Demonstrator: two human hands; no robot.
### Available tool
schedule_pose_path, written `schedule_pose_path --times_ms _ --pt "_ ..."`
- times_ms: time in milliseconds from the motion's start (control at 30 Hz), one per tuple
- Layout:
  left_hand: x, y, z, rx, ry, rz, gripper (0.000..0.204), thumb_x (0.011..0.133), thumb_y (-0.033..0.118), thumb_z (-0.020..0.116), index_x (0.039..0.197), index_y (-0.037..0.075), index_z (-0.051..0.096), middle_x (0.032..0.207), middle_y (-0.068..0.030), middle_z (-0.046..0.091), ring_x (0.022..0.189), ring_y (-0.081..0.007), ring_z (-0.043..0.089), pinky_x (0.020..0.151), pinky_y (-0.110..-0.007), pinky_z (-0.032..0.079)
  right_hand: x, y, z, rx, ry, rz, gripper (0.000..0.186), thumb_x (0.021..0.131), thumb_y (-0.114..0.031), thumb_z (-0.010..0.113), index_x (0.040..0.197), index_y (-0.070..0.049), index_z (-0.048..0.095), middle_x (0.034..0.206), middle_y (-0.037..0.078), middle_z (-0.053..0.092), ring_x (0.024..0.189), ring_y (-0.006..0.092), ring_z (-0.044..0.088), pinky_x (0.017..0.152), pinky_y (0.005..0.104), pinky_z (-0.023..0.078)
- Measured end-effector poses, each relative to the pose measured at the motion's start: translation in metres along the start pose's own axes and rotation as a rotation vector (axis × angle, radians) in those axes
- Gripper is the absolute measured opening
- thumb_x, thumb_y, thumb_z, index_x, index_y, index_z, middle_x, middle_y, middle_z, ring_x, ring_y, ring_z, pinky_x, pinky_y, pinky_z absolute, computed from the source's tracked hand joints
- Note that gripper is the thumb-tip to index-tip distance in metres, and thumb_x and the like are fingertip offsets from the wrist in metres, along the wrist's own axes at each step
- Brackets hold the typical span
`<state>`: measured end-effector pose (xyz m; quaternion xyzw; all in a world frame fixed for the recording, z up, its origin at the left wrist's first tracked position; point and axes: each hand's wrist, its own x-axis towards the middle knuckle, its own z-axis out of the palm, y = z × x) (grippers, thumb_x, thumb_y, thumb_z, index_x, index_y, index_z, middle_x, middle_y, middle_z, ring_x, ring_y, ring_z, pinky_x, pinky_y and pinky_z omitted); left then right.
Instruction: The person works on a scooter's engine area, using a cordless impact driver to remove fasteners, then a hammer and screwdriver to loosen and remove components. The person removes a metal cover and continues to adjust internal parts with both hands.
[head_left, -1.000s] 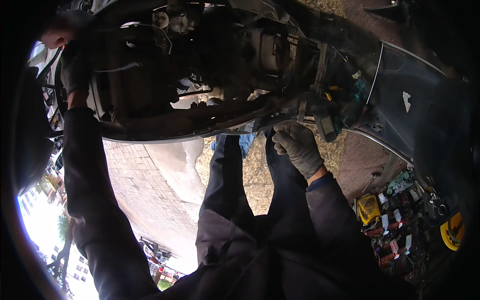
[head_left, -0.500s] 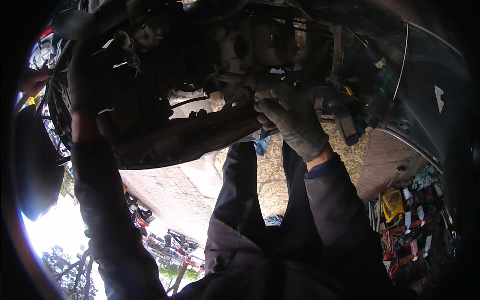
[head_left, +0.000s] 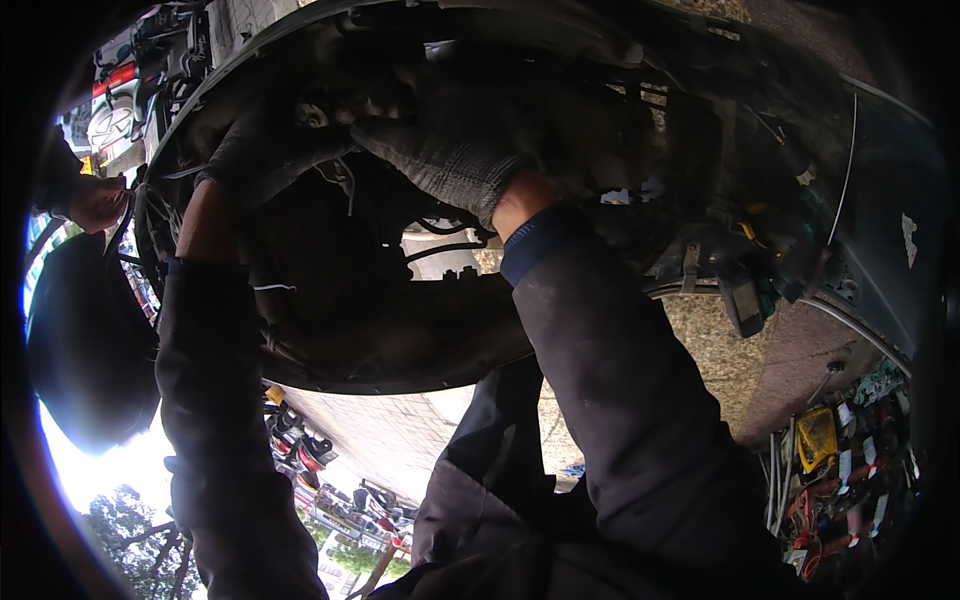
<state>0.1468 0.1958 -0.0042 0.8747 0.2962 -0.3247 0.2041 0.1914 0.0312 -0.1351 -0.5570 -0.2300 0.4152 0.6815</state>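
Observation:
Both my hands wear grey knit gloves and reach into the dark, shadowed cavity of a vehicle body (head_left: pixel 400 345). My left hand (head_left: pixel 268 165) is at the left of the cavity, its fingers bent in toward a small metal part (head_left: pixel 313 116). From the right, my right hand (head_left: pixel 440 160) meets it, thumb side toward the same part. The two hands nearly touch there. Fingers of both look closed, but shadow hides what they grip. Below them hang a thin pale wire (head_left: pixel 345 185) and a dark hose (head_left: pixel 445 248).
Another person's hand (head_left: pixel 98 203) is at the far left, beside a large dark rounded panel (head_left: pixel 90 340). Tools and a yellow case (head_left: pixel 816 440) lie at lower right. A curved metal trim (head_left: pixel 850 325) and a white cable (head_left: pixel 848 170) edge the right side.
My right hand has moved left and farther in, from the middle of the cavity to beside my left hand. The view has shifted, and my left glove now shows.

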Motion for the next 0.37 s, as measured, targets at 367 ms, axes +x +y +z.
schedule_pose_path --times_ms 367 --pt "-0.007 0.003 0.003 0.18 0.074 0.064 0.086 0.076 0.036 0.083 0.143 0.006 0.038 0.125 -0.0146 0.06 0.112 -0.0254 0.062 0.089 -0.039 0.056 0.017 0.021 0.021 0.221 0.01 0.049 0.044 0.091 -0.045 0.063 0.116 -0.01 0.062 0.105 0.008 0.069 0.094 0.0238 0.067 0.086 0.0426 0.055"
